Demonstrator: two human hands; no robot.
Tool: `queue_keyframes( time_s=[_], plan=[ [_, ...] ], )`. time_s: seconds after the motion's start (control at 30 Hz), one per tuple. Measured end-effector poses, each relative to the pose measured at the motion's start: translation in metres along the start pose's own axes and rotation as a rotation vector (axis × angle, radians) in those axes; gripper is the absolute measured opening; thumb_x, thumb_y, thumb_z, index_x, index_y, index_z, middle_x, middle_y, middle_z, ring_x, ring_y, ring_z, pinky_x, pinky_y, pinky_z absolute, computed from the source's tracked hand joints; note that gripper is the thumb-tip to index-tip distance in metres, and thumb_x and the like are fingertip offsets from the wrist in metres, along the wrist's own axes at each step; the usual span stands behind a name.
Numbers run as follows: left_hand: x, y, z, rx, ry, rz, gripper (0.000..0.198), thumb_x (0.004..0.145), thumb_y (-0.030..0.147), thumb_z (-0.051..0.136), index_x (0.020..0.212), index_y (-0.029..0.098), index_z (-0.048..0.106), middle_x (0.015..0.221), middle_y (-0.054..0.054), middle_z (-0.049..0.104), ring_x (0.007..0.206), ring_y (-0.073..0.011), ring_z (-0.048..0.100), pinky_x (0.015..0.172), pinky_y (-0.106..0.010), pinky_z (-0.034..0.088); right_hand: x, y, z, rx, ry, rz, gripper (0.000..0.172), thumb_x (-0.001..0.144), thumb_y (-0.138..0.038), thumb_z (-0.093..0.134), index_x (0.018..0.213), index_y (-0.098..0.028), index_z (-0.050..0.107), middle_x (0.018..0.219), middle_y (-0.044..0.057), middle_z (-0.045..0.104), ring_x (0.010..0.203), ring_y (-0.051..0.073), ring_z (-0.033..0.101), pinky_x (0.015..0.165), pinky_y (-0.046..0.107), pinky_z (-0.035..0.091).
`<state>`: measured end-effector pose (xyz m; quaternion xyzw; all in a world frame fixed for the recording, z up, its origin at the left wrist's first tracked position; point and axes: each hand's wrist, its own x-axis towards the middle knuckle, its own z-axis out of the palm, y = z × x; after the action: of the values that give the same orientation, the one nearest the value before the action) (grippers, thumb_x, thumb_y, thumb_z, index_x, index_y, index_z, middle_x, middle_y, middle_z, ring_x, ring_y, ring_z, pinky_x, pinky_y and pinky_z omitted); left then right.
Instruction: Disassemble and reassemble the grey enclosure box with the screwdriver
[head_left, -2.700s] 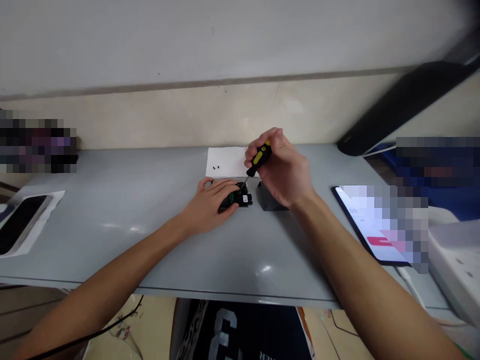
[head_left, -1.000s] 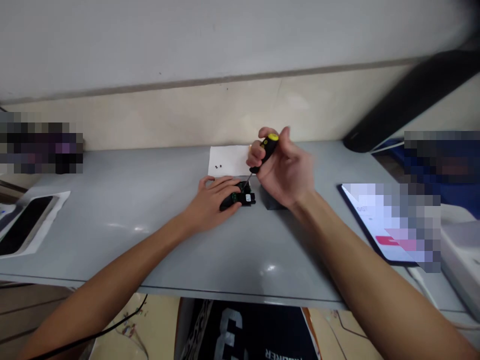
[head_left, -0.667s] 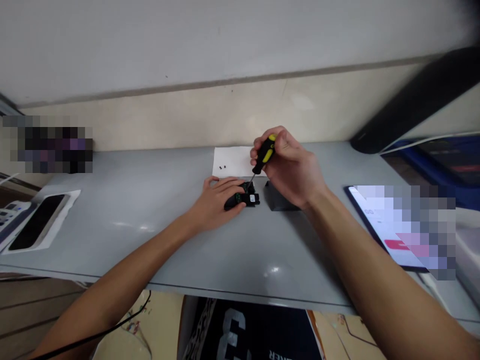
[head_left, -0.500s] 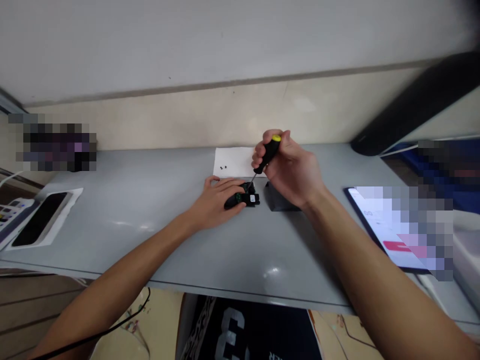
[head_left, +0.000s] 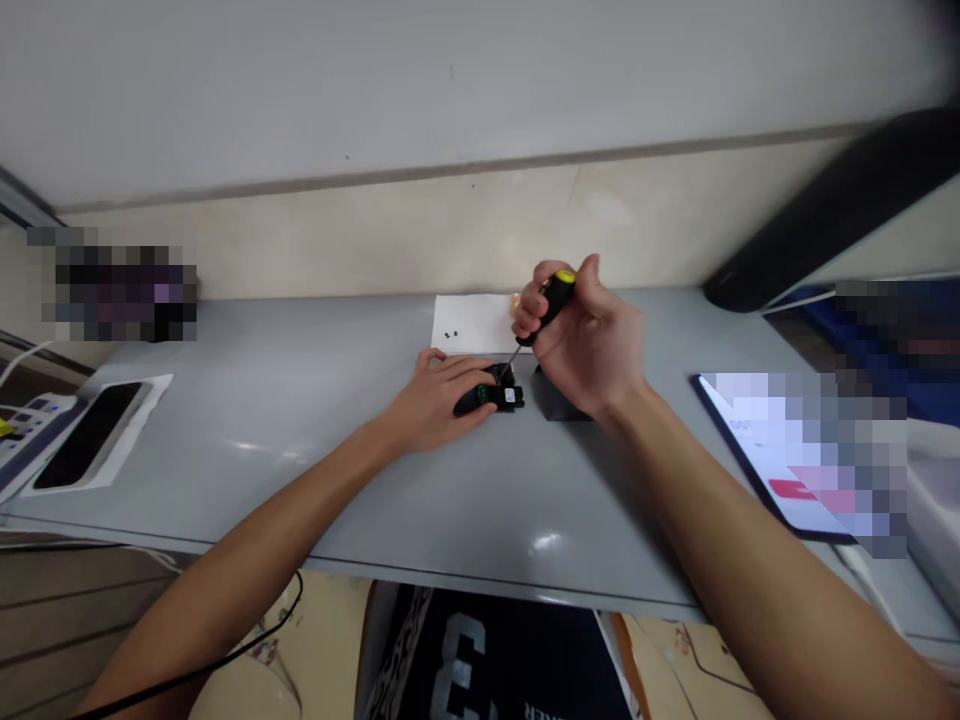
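Observation:
My left hand point(head_left: 442, 403) is closed around a small black device point(head_left: 510, 398) on the grey desk, pinning it down. Green circuit board shows inside the device, and a small white label is on its near part. In my right hand point(head_left: 592, 345) is a black screwdriver point(head_left: 555, 300) with a yellow end cap. Its thin shaft slants down and left, the tip inside the device; what the tip touches is too small to see. A dark, flat-sided piece point(head_left: 559, 402) lies partly under my right hand. Tiny black parts point(head_left: 451, 334) rest on a white sheet point(head_left: 480, 318) behind.
A phone point(head_left: 90, 435) on white paper lies at the left, beside a power strip point(head_left: 30, 440). At the right is a lit tablet point(head_left: 772, 450), with a thick black tube point(head_left: 832, 210) behind it. A wall point(head_left: 337, 240) closes off the desk's back.
My right hand has shifted slightly right and the screwdriver leans over further, its thumb now more raised. The left hand stays on the device. The whole view has moved a little.

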<state>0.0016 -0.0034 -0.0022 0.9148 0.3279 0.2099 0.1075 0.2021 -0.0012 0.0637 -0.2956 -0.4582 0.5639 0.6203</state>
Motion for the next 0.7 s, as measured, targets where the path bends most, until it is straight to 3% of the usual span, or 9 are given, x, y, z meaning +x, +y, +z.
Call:
queue_keyframes(
  time_s=[0.2,0.43,0.6,0.7],
  plan=[
    [0.001,0.0,-0.001,-0.005,-0.004,0.022,0.024,0.104,0.037,0.054,0.124,0.028,0.064,0.148,-0.004,0.061,0.135,-0.0214,0.058,0.118,-0.046,0.027,0.002,0.0,0.001,-0.051,0.029,-0.005,0.052,0.088,-0.078,0.051,0.081,-0.027,0.052,0.068,0.001,0.049,0.066,0.018,0.053,0.062,0.035,0.05],
    [-0.001,0.0,0.0,0.002,0.004,0.018,0.023,0.105,0.038,0.052,0.123,0.027,0.063,0.15,-0.005,0.06,0.134,-0.0221,0.059,0.117,-0.046,0.027,0.003,-0.004,-0.002,-0.115,0.052,-0.01,0.052,0.088,-0.078,0.053,0.085,-0.026,0.057,0.084,0.004,0.06,0.077,0.019,0.06,0.066,0.035,0.053],
    [-0.002,0.001,0.0,0.004,0.024,0.023,0.022,0.105,0.036,0.054,0.123,0.027,0.062,0.149,-0.004,0.061,0.132,-0.021,0.061,0.117,-0.045,0.026,0.004,-0.004,-0.005,-0.074,0.032,0.037,0.05,0.091,-0.076,0.051,0.085,-0.026,0.058,0.08,0.003,0.057,0.074,0.018,0.058,0.07,0.034,0.053],
    [-0.002,0.002,0.002,0.022,0.038,0.019,0.022,0.105,0.036,0.054,0.124,0.027,0.062,0.147,-0.005,0.062,0.131,-0.022,0.061,0.117,-0.046,0.026,0.004,0.005,-0.001,0.018,0.086,-0.028,0.05,0.093,-0.076,0.047,0.087,-0.027,0.056,0.076,0.002,0.051,0.07,0.017,0.054,0.069,0.033,0.051]
  ],
)
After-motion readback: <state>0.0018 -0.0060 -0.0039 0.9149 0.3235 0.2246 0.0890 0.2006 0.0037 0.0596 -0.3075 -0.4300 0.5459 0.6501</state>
